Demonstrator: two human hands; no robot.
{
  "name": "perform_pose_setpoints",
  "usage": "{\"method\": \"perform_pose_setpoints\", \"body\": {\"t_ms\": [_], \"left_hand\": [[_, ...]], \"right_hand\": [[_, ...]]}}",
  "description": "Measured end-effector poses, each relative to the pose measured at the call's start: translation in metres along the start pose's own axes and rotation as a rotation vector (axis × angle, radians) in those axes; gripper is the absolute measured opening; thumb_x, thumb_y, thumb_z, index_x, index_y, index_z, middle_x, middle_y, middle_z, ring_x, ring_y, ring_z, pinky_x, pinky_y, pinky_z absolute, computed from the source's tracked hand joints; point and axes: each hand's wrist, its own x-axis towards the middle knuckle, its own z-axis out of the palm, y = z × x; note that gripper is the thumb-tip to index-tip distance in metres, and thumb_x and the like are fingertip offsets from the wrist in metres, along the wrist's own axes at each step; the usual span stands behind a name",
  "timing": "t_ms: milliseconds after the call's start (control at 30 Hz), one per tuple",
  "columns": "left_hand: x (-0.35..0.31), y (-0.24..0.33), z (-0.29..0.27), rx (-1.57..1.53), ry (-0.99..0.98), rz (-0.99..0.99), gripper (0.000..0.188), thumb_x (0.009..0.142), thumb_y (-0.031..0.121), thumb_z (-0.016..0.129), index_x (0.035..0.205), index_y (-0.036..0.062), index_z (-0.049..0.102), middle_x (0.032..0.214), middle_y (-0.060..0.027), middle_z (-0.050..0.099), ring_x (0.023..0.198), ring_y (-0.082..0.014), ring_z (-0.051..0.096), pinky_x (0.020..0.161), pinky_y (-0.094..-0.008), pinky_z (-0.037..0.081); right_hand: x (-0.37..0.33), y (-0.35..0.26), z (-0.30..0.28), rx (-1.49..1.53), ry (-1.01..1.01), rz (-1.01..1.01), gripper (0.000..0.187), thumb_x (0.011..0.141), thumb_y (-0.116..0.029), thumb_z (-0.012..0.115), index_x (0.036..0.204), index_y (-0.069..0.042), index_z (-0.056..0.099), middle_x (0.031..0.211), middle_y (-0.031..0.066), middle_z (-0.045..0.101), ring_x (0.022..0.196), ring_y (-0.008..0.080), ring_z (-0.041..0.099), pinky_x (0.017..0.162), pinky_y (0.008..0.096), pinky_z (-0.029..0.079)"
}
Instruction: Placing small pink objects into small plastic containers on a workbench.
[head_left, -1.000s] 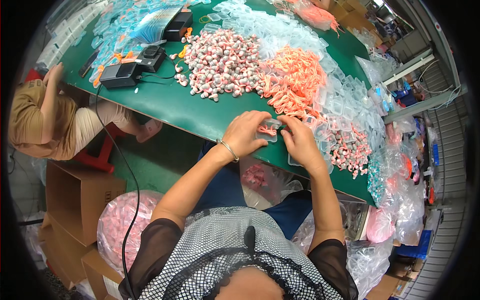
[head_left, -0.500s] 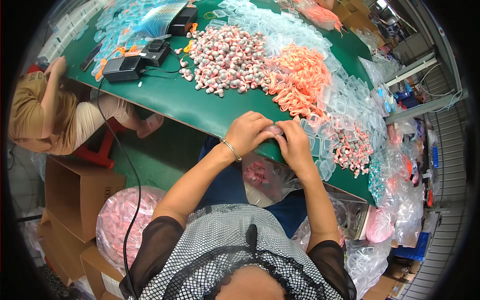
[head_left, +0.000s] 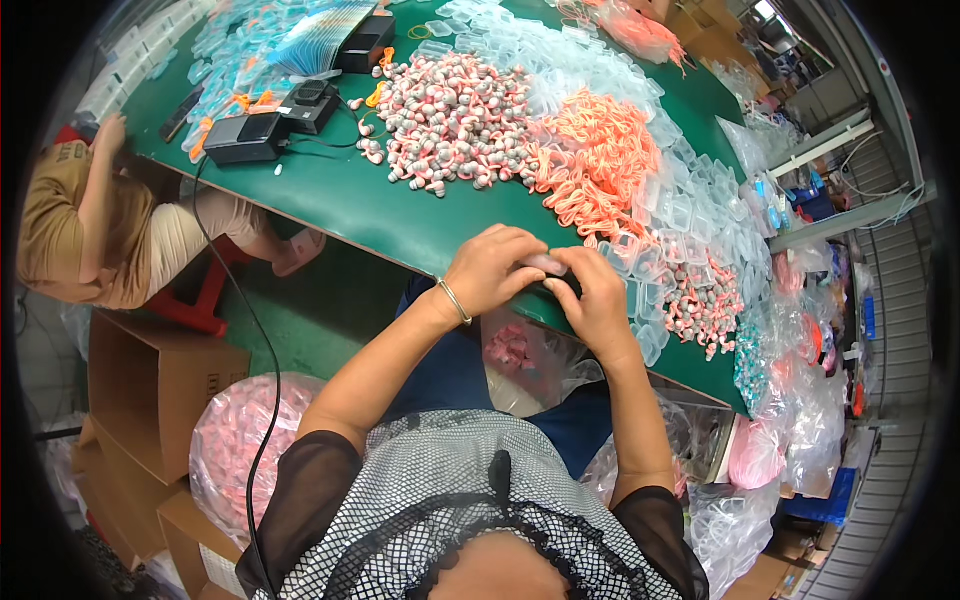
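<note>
At the table's near edge, my left hand (head_left: pixel 494 270) closes its fingers and thumb round a small pinkish, see-through plastic case (head_left: pixel 543 264). My right hand (head_left: pixel 600 298) is curled at the other end of it, forefinger on the case and thumb just below. Fingers cover much of the case, so its contents cannot be made out. Beyond my hands lies a heap of pink-and-grey earplugs (head_left: pixel 455 120), with a tangle of orange cords (head_left: pixel 605 150) to its right. Clear plastic cases (head_left: pixel 690 195) spread along the right side, and a smaller earplug pile (head_left: pixel 703 300) sits beside my right hand.
Black devices (head_left: pixel 245 138) with a cable stand on the green table (head_left: pixel 350 215) at left, near blue packaging (head_left: pixel 235 65). A person (head_left: pixel 85 220) sits at the far left. Cardboard boxes (head_left: pixel 150 390) and a bag of pink pieces (head_left: pixel 255 440) stand on the floor.
My right thumb has drawn down from the case, and the two hands' thumbs are farther apart. More of the case shows. My left hand has shifted slightly left.
</note>
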Motion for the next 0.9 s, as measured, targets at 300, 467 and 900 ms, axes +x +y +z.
{"method": "perform_pose_setpoints", "body": {"t_ms": [300, 467, 900], "left_hand": [[-0.003, 0.005, -0.005, 0.118, -0.036, -0.025, 0.049, 0.073, 0.012, 0.079, 0.119, 0.0055, 0.062, 0.116, -0.0137, 0.065, 0.104, -0.0337, 0.060, 0.090, -0.0406, 0.050], [-0.006, 0.005, -0.006, 0.115, -0.078, -0.047, 0.050, 0.071, 0.011, 0.077, 0.117, 0.0070, 0.061, 0.113, -0.0137, 0.064, 0.108, -0.0350, 0.058, 0.093, -0.0432, 0.048], [-0.008, -0.002, -0.027, -0.249, -0.045, -0.209, 0.029, 0.087, 0.010, 0.069, 0.115, -0.0006, 0.066, 0.102, -0.0113, 0.069, 0.097, -0.0180, 0.066, 0.088, -0.0316, 0.052]], "right_hand": [[-0.007, 0.000, 0.000, -0.037, 0.000, 0.042, 0.045, 0.076, -0.008, 0.074, 0.119, -0.004, 0.061, 0.112, 0.0156, 0.063, 0.104, 0.0351, 0.061, 0.089, 0.0427, 0.049], [-0.014, -0.010, 0.001, -0.058, 0.017, 0.053, 0.048, 0.076, -0.008, 0.074, 0.122, -0.004, 0.060, 0.116, 0.0147, 0.063, 0.107, 0.0341, 0.060, 0.091, 0.0427, 0.047], [-0.105, -0.041, 0.039, 0.521, -0.174, 0.309, 0.030, 0.085, -0.009, 0.068, 0.114, 0.001, 0.065, 0.101, 0.0141, 0.066, 0.082, 0.0226, 0.067, 0.073, 0.0310, 0.055]]}}
